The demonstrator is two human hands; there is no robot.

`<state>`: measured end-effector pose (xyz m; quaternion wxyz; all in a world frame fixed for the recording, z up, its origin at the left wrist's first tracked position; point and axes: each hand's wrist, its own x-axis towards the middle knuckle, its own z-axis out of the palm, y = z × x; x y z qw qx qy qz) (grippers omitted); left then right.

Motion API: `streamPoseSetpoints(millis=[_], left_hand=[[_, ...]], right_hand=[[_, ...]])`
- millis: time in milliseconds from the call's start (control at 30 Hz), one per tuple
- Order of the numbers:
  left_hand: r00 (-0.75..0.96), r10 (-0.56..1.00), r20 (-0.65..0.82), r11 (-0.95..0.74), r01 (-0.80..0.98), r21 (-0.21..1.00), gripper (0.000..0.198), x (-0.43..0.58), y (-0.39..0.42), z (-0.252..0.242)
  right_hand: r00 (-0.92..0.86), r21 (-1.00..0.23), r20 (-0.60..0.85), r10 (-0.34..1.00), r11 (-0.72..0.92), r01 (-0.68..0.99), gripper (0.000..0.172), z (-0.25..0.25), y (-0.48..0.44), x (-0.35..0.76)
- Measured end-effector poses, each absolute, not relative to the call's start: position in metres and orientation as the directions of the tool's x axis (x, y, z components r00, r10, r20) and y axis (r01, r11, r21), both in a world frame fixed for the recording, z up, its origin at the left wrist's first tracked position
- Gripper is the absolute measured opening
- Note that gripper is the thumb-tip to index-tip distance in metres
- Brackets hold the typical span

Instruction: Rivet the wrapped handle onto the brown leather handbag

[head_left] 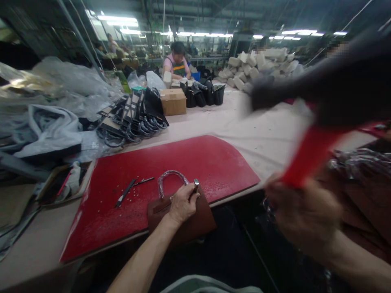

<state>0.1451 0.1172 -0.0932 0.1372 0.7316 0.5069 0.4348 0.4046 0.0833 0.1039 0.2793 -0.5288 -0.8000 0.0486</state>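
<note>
A raised hammer (308, 150) with a red handle and dark head is in my right hand (305, 215), blurred by motion. My left hand (183, 203) pinches a short shiny metal punch (196, 185), upright over a brown leather bag (198, 221). The bag lies across the near edge of a red board (183, 152), and its film-wrapped handle (172, 173) arches onto the board. The fingers hide the punch's lower end. Left of the bag lie a dark flat tool (125, 193) and a thin dark rod (144, 181) among small pale bits.
Black bag pieces with wrapped handles (134, 114) lie beyond the board, beside a cardboard box (173, 101). A tray of tools (65, 181) is at left, brown pieces (363, 195) at right. A co-worker (177, 63) sits across the table.
</note>
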Motion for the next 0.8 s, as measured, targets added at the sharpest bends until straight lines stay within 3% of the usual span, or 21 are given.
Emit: streamPoseSetpoints(millis=[100, 167, 300, 400, 500, 600, 700, 800], left_hand=[[0.099, 0.857, 0.505, -0.438, 0.657, 0.614, 0.011, 0.146, 0.118, -0.093], [0.101, 0.868, 0.487, -0.425, 0.660, 0.620, 0.010, 0.146, 0.118, -0.093], [0.133, 0.875, 0.465, -0.441, 0.617, 0.652, 0.015, 0.145, 0.118, -0.091], [0.129, 0.873, 0.471, -0.446, 0.604, 0.661, 0.014, 0.145, 0.117, -0.089], [0.124, 0.878, 0.463, -0.436, 0.609, 0.663, 0.012, 0.146, 0.116, -0.087], [0.122, 0.880, 0.460, -0.431, 0.615, 0.661, 0.010, 0.146, 0.116, -0.086], [0.124, 0.880, 0.459, -0.427, 0.630, 0.648, 0.010, 0.146, 0.115, -0.086], [0.119, 0.887, 0.446, -0.415, 0.630, 0.656, 0.012, 0.146, 0.112, -0.087]], right_hand=[[-0.456, -0.302, 0.145, 0.878, 0.478, 0.824, 0.034, 0.079, 0.083, 0.406], [-0.456, -0.291, 0.006, 0.890, 0.438, 0.851, 0.028, 0.068, 0.087, 0.408], [-0.326, -0.491, -0.158, 0.932, 0.213, 0.845, 0.037, 0.045, 0.112, 0.407], [-0.279, -0.515, -0.265, 0.923, 0.109, 0.850, 0.041, 0.017, 0.141, 0.400], [-0.217, -0.438, -0.215, 0.952, 0.105, 0.893, 0.031, -0.007, 0.161, 0.391], [-0.217, -0.381, -0.061, 0.974, 0.179, 0.907, 0.026, -0.019, 0.164, 0.375], [-0.437, -0.388, 0.146, 0.888, 0.458, 0.800, 0.040, -0.029, 0.157, 0.352], [-0.613, -0.428, 0.173, 0.771, 0.619, 0.658, 0.050, -0.048, 0.151, 0.328]])
